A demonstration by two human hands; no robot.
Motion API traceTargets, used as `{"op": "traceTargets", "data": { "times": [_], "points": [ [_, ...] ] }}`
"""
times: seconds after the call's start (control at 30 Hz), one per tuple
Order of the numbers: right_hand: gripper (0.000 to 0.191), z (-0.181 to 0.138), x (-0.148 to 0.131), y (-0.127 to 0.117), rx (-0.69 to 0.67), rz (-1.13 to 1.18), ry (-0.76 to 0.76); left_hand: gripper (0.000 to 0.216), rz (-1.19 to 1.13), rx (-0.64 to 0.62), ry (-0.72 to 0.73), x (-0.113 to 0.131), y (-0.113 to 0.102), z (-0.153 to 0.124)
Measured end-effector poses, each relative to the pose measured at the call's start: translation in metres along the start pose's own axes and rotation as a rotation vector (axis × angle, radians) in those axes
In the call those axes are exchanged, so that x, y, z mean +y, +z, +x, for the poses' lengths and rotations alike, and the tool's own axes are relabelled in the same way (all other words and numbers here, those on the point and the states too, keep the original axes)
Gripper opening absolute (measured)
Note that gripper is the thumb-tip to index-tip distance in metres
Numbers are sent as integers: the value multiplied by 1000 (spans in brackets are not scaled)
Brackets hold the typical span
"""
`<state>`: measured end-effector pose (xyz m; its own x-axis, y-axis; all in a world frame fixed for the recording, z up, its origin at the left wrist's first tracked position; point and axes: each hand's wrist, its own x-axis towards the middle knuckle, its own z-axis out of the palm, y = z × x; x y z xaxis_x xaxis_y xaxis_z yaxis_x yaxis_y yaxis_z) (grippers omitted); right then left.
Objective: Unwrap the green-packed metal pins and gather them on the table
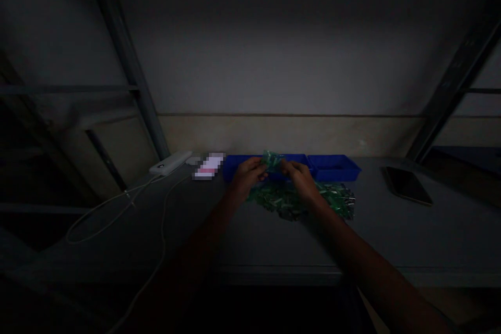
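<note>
Between my two hands, a small green see-through plastic packet (271,159) is held up in front of the blue bins. My left hand (248,175) pinches its left side. At its right edge, my right hand (298,173) has its fingers closed on it. Below the hands lies a pile of similar green packets (282,203), with small shiny pieces showing in them; what these are is too dark to tell. Behind the pile stand a blue plastic bin (233,163), partly hidden by my hands, and a second blue bin (335,174) to the right.
On the grey table (258,250) a dark phone (407,185) lies at the right. A white power strip (170,163) with a pale cable (163,219) lies at the left, beside a blurred-out bright object (209,167). Metal posts (129,57) rise at both sides, before a wall (289,62).
</note>
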<state>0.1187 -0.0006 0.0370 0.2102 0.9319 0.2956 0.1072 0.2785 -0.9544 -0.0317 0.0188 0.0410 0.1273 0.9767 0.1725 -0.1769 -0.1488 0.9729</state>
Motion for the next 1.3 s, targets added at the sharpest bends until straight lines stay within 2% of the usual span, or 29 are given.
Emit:
{"op": "traceTargets", "data": {
  "times": [0.07,0.13,0.23,0.37,0.47,0.57,0.7,0.83,0.97,1.1,1.23,1.3],
  "points": [
    [46,4,3,0,-56,97,153,23,24,0,44,-4,0,1],
    [51,7,6,0,-82,178,270,20,60,3,82,-7,0,3],
    [43,6,6,0,-120,238,301,12,119,-1,165,-9,0,3],
    [29,1,4,1,-129,266,199,14,181,53,214,-8,1,2],
    [30,0,5,3,-99,270,148,16,202,70,139,-6,1,1],
    [29,3,7,2,-6,234,95,11,150,96,58,-2,4,1],
    [23,7,8,0,74,188,-10,17,132,99,-109,-1,8,0],
    [18,6,6,-1,68,135,-142,35,154,44,-205,-6,7,1],
    [12,2,5,1,-4,19,-230,47,90,75,-266,-8,5,4],
    [4,-2,7,2,-82,-96,-299,30,51,75,-252,-8,4,7],
    [13,-5,11,5,-110,-281,-404,5,70,64,-135,-10,3,7],
    [18,-6,13,8,-122,-382,-440,11,69,73,-77,-10,3,7]
  ]
}}
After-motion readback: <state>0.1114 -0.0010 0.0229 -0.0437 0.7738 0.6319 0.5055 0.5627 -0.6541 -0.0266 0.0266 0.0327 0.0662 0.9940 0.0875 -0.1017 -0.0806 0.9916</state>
